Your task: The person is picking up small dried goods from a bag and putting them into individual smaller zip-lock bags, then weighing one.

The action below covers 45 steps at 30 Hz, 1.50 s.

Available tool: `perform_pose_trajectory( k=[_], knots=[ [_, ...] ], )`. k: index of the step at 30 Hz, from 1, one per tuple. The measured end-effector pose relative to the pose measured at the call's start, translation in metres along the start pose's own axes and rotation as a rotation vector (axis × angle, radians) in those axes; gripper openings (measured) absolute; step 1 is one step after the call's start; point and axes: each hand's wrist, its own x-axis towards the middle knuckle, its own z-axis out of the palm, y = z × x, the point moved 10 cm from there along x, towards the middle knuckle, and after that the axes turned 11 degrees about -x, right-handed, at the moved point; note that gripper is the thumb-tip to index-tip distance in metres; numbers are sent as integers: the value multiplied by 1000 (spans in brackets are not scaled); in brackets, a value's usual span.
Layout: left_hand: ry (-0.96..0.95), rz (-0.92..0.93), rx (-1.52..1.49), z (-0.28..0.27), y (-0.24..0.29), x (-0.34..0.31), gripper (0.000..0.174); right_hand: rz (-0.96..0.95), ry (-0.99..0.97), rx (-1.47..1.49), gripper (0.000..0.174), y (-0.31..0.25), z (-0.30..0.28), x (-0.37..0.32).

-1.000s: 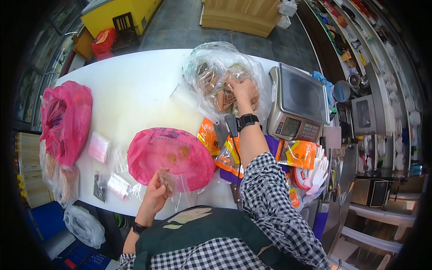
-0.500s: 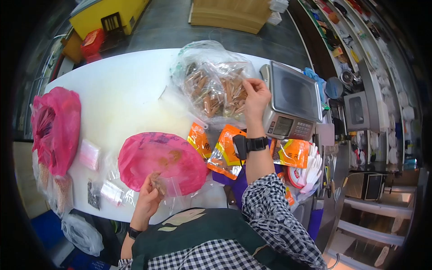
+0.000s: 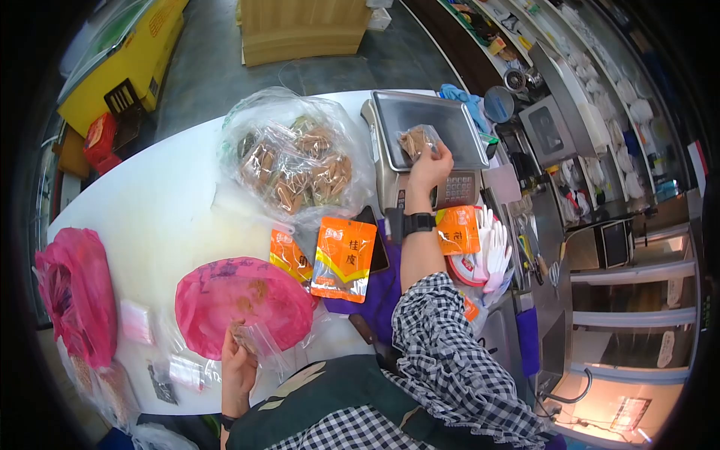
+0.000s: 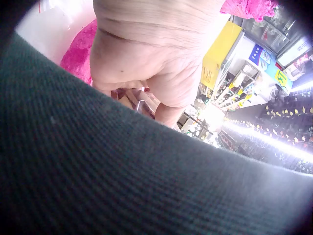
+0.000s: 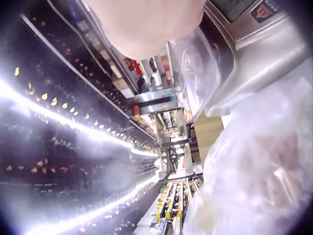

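The right hand [image 3: 430,169] pinches a small clear bag of brown pieces [image 3: 418,141] over the scale's metal pan [image 3: 390,112]; whether the bag touches the pan cannot be told. To its left lies a large clear bag [image 3: 244,120] holding several small bags of brown sticks. The left hand [image 3: 238,365] grips a small clear zip bag [image 3: 259,341] with brownish contents, at the near edge of an open pink bag [image 3: 202,300]. In the left wrist view, the palm [image 4: 151,49] hides most of what its curled fingers hold.
Orange packets [image 3: 343,259] lie in front of the scale, with white gloves [image 3: 496,255] to their right. A tied pink bag [image 3: 82,277] sits at the left table edge, near stacks of small clear bags [image 3: 136,322]. A knife handle [image 3: 361,328] lies near the apron.
The right hand has moved from the large clear bag to above the scale, now with a small bag in it. The left hand keeps its zip bag. The head view has shifted rightward.
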Motion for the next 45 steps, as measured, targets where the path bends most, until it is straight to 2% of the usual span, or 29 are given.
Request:
perform_pose_trajectory(
  k=[1,3,5,7,10,20,22,25,38,40,42,44,45],
  knots=[
    [-3,10,-2,-1,0,0,73,11,4,-10,16,-3,-8,-11],
    [-2,12,4,0,-1,0,73,-149,-163,196,18,-48,-19,-41],
    [15,17,19,3,-1,1,74,-128,-339,283,14,-64,-18,-80],
    [9,10,19,6,-1,1,73,-40,-403,477,6,-66,-12,-117],
    [5,12,24,8,-1,0,73,-34,-499,558,5,-82,-13,-148],
    [-8,11,16,14,-1,-1,76,-38,-556,531,4,-86,-8,-161],
    [-7,13,13,12,-2,0,76,22,-603,506,6,-76,-2,-159],
    [-10,18,8,11,-2,1,76,9,-615,496,10,-71,-3,-154],
    [-19,14,11,10,-2,0,72,-24,-586,467,7,-70,-9,-147],
    [-17,19,12,10,-1,-1,72,-57,-530,371,10,-71,-11,-137],
    [-12,29,11,11,1,-3,73,-204,-336,146,22,-74,-21,-107],
    [-18,27,14,12,2,-5,73,-316,-140,-69,42,-76,-27,-70],
    [-7,40,7,12,4,-5,73,-289,-125,-235,52,-68,-19,-53]
  ],
)
